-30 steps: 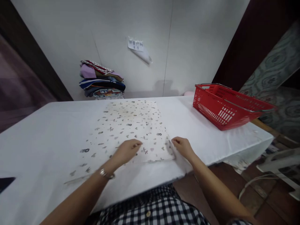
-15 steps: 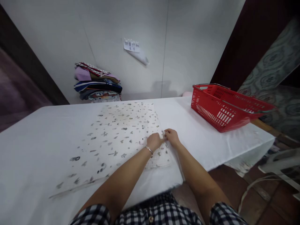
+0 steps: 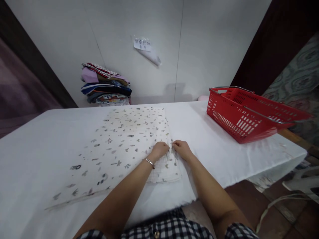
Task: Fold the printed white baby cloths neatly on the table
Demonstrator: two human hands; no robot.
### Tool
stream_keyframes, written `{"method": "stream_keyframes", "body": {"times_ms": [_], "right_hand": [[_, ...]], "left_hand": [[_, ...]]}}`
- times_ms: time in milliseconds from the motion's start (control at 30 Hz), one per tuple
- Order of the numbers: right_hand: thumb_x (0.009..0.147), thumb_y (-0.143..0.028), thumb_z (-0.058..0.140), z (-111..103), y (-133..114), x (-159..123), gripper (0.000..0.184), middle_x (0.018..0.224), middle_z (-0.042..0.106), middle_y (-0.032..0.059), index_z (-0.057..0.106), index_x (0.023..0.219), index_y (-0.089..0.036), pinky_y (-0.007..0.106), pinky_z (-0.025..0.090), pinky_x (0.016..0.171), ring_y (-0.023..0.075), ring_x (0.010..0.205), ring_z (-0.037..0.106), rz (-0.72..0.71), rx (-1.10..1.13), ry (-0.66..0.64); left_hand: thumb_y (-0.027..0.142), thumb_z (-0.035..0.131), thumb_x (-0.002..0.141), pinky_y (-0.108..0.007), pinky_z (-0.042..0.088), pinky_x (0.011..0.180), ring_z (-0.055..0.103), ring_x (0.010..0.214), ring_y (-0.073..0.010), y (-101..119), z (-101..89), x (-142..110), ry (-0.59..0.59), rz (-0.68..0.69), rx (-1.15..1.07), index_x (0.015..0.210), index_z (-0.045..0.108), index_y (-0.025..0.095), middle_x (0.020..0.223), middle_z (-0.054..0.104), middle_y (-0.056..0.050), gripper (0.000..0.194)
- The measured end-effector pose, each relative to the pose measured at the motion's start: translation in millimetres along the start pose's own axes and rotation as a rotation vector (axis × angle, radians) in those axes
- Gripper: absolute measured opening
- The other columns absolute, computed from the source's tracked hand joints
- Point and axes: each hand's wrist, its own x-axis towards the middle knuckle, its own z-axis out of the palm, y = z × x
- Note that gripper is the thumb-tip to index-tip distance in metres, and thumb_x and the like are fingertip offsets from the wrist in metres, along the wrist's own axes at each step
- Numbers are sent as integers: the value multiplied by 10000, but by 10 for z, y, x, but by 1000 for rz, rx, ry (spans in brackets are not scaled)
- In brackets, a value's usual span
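Note:
A white cloth with small dark prints (image 3: 124, 142) lies spread flat on the white table (image 3: 37, 139). My left hand (image 3: 159, 149), with a bracelet on its wrist, rests on the cloth close to its right edge, fingers curled and pinching the fabric. My right hand (image 3: 181, 148) sits beside it at that same right edge, its fingers closed on the cloth's border. The two hands nearly touch.
A red plastic basket (image 3: 239, 114) stands on the table at the right. A stack of folded clothes (image 3: 106, 84) sits at the back against the white wall, under a taped paper note (image 3: 142, 44). The table's near edge runs just below my arms.
My left hand moved from the cloth's near middle to its right edge, and my right hand moved up along that edge to meet it. Both now pinch the border.

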Motion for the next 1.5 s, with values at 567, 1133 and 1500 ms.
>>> {"method": "stream_keyframes", "body": {"times_ms": [567,1133,1500], "right_hand": [[724,-327,562,14,-122,-101,294,570,591,-32,723,918,-175,215,353,473,90,453,427,17,388,-350],[790,-370,616,-18,-294,-114,170,829,683,45,660,768,-208,248,311,593,162,744,559,86,-414,-34],[754,-308,531,30,-198,-92,159,608,569,-29,547,642,-197,216,357,562,115,597,500,-20,40,86]], "left_hand": [[330,587,785,-205,425,460,559,474,-105,31,5,-18,21,-149,-418,772,497,166,592,558,20,187],[157,547,783,-160,415,450,517,450,-71,-53,-43,-100,117,-89,-486,777,513,163,533,522,43,35],[146,531,761,-182,419,465,552,481,-94,-31,-2,-132,115,-6,-395,998,545,157,581,564,41,238]]}}
